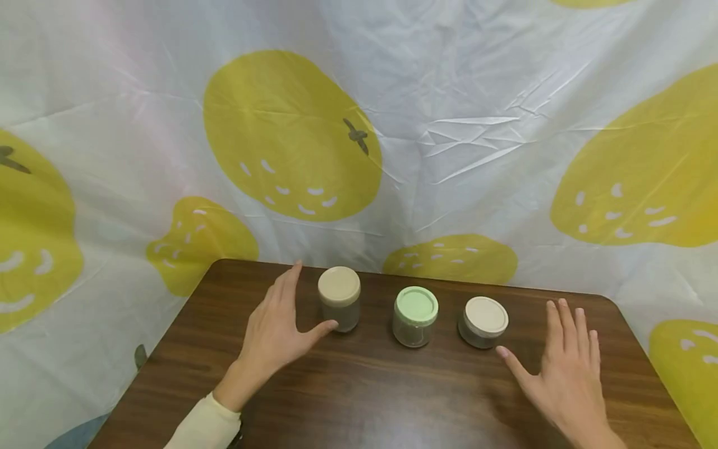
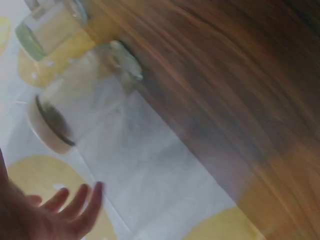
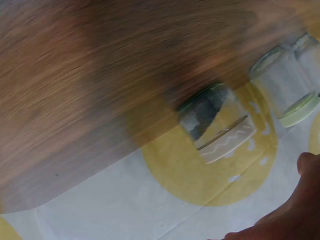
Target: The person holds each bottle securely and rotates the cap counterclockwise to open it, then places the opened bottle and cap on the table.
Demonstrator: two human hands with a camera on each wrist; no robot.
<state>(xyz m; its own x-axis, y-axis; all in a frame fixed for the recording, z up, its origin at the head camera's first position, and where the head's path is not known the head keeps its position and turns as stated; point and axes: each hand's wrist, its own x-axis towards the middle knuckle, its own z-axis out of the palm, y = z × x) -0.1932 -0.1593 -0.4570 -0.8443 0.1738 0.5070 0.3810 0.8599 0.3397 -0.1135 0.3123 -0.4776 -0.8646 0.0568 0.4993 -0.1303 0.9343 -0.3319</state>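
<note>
Three clear glass jars with lids stand in a row near the table's back edge. At the left is the tallest jar [image 1: 339, 299], with a beige lid. A middle jar [image 1: 415, 317] wears a light green lid, and the short jar [image 1: 483, 322] on the right has a cream lid. My left hand [image 1: 275, 327] is beside the tall jar, fingers straight, its thumb in front of the glass; whether it touches cannot be told. To the right of the short jar, my right hand [image 1: 569, 374] is spread, thumb toward that jar and apart from it.
The jars stand on a dark wood-grain table [image 1: 359, 393] with rounded back corners. Behind it hangs a white curtain [image 1: 449, 206] printed with large yellow fruit. Blue cloth [image 1: 78, 433] shows at the lower left.
</note>
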